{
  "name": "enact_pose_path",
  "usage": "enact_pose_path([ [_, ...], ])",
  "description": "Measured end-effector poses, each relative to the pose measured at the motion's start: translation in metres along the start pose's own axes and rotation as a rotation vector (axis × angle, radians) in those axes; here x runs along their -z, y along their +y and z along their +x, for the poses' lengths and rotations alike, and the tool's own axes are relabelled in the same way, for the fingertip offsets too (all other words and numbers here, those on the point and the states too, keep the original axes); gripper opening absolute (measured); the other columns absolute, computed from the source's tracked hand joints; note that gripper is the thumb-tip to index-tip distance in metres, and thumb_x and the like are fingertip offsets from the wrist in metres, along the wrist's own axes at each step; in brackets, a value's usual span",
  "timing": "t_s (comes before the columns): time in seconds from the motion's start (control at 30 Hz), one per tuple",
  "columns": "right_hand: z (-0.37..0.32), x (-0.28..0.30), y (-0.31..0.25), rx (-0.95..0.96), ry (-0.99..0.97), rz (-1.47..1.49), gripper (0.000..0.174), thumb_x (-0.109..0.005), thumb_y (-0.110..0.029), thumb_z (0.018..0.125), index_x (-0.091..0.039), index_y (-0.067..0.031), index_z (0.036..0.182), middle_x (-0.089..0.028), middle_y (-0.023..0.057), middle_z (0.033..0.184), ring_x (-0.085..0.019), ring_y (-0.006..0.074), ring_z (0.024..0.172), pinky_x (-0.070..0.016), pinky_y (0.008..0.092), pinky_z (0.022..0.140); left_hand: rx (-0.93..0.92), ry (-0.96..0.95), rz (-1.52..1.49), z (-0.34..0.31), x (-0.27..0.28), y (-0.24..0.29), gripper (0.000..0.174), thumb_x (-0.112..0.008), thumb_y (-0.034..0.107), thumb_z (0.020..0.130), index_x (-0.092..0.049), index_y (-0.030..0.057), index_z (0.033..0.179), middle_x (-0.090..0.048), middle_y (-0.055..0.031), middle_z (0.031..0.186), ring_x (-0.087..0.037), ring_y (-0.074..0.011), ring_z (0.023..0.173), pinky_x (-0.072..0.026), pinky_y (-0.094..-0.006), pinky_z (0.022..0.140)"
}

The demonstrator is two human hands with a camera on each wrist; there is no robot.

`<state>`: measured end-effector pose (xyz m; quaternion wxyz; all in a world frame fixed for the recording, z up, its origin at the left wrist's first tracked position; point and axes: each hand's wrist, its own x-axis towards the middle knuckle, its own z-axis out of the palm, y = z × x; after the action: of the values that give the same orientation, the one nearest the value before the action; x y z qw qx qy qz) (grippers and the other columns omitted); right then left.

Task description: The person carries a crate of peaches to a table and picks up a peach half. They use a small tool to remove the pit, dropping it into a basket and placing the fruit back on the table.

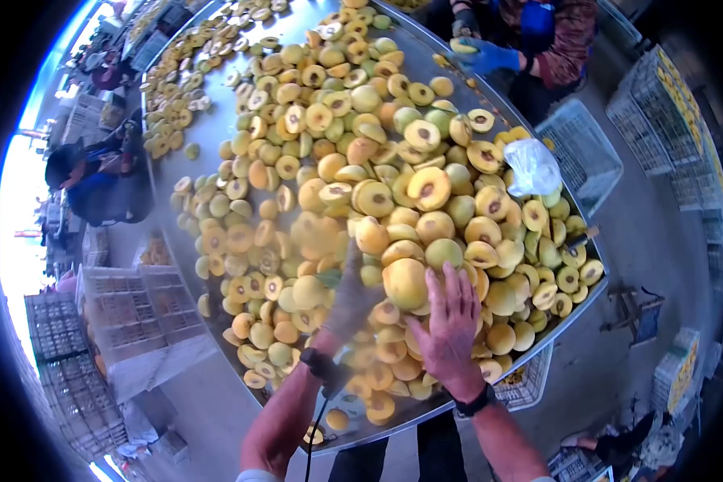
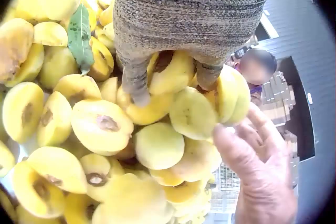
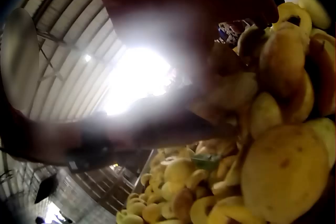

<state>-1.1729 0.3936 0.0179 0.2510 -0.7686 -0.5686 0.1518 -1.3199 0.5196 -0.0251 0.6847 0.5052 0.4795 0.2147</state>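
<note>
Cut yellow peach halves (image 1: pixel 375 198), many showing brown pit hollows, are heaped on a metal table (image 1: pixel 217 76). My left hand (image 1: pixel 352 301), in a grey knit glove, reaches into the near part of the heap. In the left wrist view its fingers (image 2: pixel 135 79) point down among the halves, one peach half (image 2: pixel 176 71) lying between them. My bare right hand (image 1: pixel 450 325) spreads its fingers over the fruit, beside a large rounded peach (image 1: pixel 406 283). Dark and blurred, the right hand (image 3: pixel 178 3) fills the top of the right wrist view. A green leaf (image 2: pixel 80 37) lies near the glove.
A white plastic bag (image 1: pixel 532 167) sits at the table's right edge. Across the table a person in blue gloves (image 1: pixel 490 58) handles a fruit piece. Plastic crates (image 1: pixel 582 153) stand right of the table, with more crates (image 1: pixel 140 321) to the left. Another person (image 1: pixel 104 181) is at left.
</note>
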Motion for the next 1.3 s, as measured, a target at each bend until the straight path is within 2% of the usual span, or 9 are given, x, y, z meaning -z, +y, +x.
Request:
enact_pose_path([
  [0.27,-0.002,-0.048,0.031,0.105,0.130,-0.039,0.081,-0.076,-0.042,0.084,-0.043,-0.0078,0.150,-0.033,0.0261,0.157,-0.046,0.0486,0.130,-0.0349,0.0619,0.110,0.053,0.052,0.303,0.007,0.000,0.000,0.099,-0.077,0.006,0.084,-0.018,0.0127,0.163,-0.051,-0.0177,0.145,-0.055,-0.0241,0.127,-0.0500,-0.0346,0.102],
  [0.37,0.003,-0.057,0.043,0.148,0.148,0.039,0.079,-0.075,-0.042,0.086,-0.044,-0.0073,0.149,-0.033,0.0269,0.157,-0.046,0.0490,0.130,-0.0345,0.0630,0.110,0.011,0.023,0.271,0.015,-0.004,0.006,0.099,-0.075,-0.002,0.085,-0.016,0.0082,0.163,-0.038,-0.0139,0.159,-0.041,-0.0195,0.141,-0.0407,-0.0318,0.112],
  [0.57,0.037,-0.054,0.057,0.159,0.105,0.095,0.071,-0.071,-0.032,0.091,-0.044,0.0008,0.149,-0.030,0.0329,0.158,-0.039,0.0529,0.138,-0.0337,0.0569,0.114,-0.045,0.017,0.320,0.055,-0.001,0.000,0.101,-0.079,0.001,0.084,-0.015,0.0044,0.163,-0.042,-0.0133,0.156,-0.054,-0.0195,0.129,-0.0515,-0.0295,0.100],
  [0.7,0.092,-0.047,0.067,0.089,0.194,0.236,0.077,-0.074,-0.022,0.085,-0.041,-0.0077,0.153,-0.026,0.0237,0.162,-0.039,0.0505,0.138,-0.0376,0.0532,0.113,0.030,0.059,0.073,0.098,-0.012,0.002,0.096,-0.077,0.005,0.088,-0.018,0.0082,0.163,-0.062,-0.0099,0.129,-0.062,-0.0149,0.107,-0.0563,-0.0277,0.086],
  [0.77,0.115,-0.046,0.067,0.082,0.196,0.263,0.080,-0.076,-0.014,0.081,-0.041,-0.0074,0.152,-0.023,0.0228,0.164,-0.036,0.0488,0.141,-0.0373,0.0521,0.113,-0.054,0.033,0.321,0.129,-0.004,-0.017,0.093,-0.077,0.006,0.089,-0.020,0.0099,0.163,-0.065,-0.0084,0.122,-0.062,-0.0133,0.102,-0.0562,-0.0275,0.083],
  [0.87,0.139,-0.051,0.066,0.052,0.207,0.241,0.073,-0.076,-0.011,0.084,-0.044,-0.0083,0.150,-0.020,0.0274,0.163,-0.034,0.0500,0.144,-0.0344,0.0516,0.116,-0.695,0.032,0.986,0.156,0.005,-0.028,0.088,-0.076,0.006,0.090,-0.024,0.0066,0.161,-0.064,-0.0088,0.127,-0.061,-0.0134,0.107,-0.0537,-0.0272,0.089],
  [1.0,0.167,-0.062,0.072,-0.043,0.299,0.068,0.062,-0.065,-0.010,0.090,-0.045,-0.0107,0.149,-0.017,0.0309,0.163,-0.037,0.0546,0.140,-0.0384,0.0513,0.113,0.060,-0.037,0.465,0.138,-0.011,0.035,0.088,-0.077,0.010,0.087,-0.027,0.0037,0.159,-0.065,-0.0091,0.126,-0.060,-0.0125,0.107,-0.0528,-0.0263,0.089],
  [1.1,0.178,-0.066,0.083,-0.115,0.213,0.116,0.065,-0.059,-0.007,0.090,-0.043,-0.0197,0.152,-0.017,0.0368,0.161,-0.046,0.0560,0.132,-0.0447,0.0532,0.106,0.092,-0.093,0.374,0.126,-0.007,0.044,0.092,-0.078,0.015,0.088,-0.024,0.0049,0.161,-0.062,-0.0128,0.133,-0.059,-0.0151,0.112,-0.0514,-0.0282,0.094],
  [1.3,0.179,-0.088,0.100,0.020,0.263,-0.092,0.080,-0.061,-0.001,0.082,-0.036,-0.0152,0.156,-0.021,0.0432,0.156,-0.033,0.0527,0.143,-0.0426,0.0446,0.111,-0.012,-0.040,0.416,0.069,0.063,0.004,0.084,-0.074,0.000,0.089,-0.030,0.0114,0.160,-0.050,-0.0112,0.150,-0.051,-0.0205,0.135,-0.0505,-0.0335,0.104],
])
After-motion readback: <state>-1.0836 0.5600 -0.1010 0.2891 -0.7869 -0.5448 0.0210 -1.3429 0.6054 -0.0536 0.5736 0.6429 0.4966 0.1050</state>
